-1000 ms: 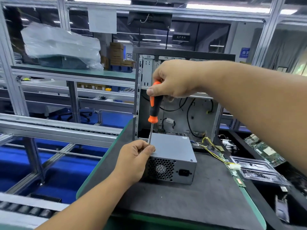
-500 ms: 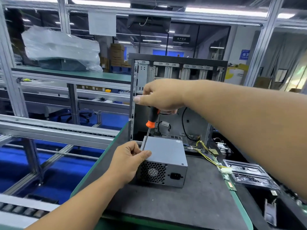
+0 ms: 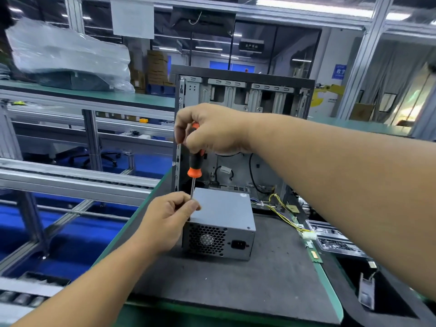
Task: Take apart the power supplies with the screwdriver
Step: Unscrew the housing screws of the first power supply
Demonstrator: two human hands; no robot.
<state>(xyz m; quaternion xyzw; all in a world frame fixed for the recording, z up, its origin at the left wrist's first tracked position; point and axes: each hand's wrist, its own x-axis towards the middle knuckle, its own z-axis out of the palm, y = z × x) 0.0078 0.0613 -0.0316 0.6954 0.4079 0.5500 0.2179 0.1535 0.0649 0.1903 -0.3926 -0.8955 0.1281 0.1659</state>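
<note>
A grey power supply (image 3: 221,215) stands on the dark mat (image 3: 247,286) of the bench (image 3: 330,286), near its far left part. The side with the fan grille and the socket looks toward the camera. Its yellow wires (image 3: 283,214) go out to the right and end at a white plug (image 3: 309,235).

The right hand (image 3: 210,129) is above the supply and grips the orange and black handle of the screwdriver (image 3: 195,166). The fingers (image 3: 182,128) are curled around the top of the handle. The tool stands almost upright, and its thin shaft goes down to the top left corner of the supply.

The left hand (image 3: 166,220) is at this same corner. Its thumb and bent fingers (image 3: 179,204) close around the lower end of the shaft and pinch it. The tip is hidden behind this hand, so I cannot tell if it sits in a screw. The palm lies against the left side of the supply.

Just behind the supply an open computer case (image 3: 238,95) stands upright, with black cables inside. At the right edge of the bench lie a clear plastic tray (image 3: 335,239) and some circuit boards (image 3: 315,254). On the left is a metal conveyor frame (image 3: 70,178), and on a far shelf a bundle in plastic wrap (image 3: 68,55).
</note>
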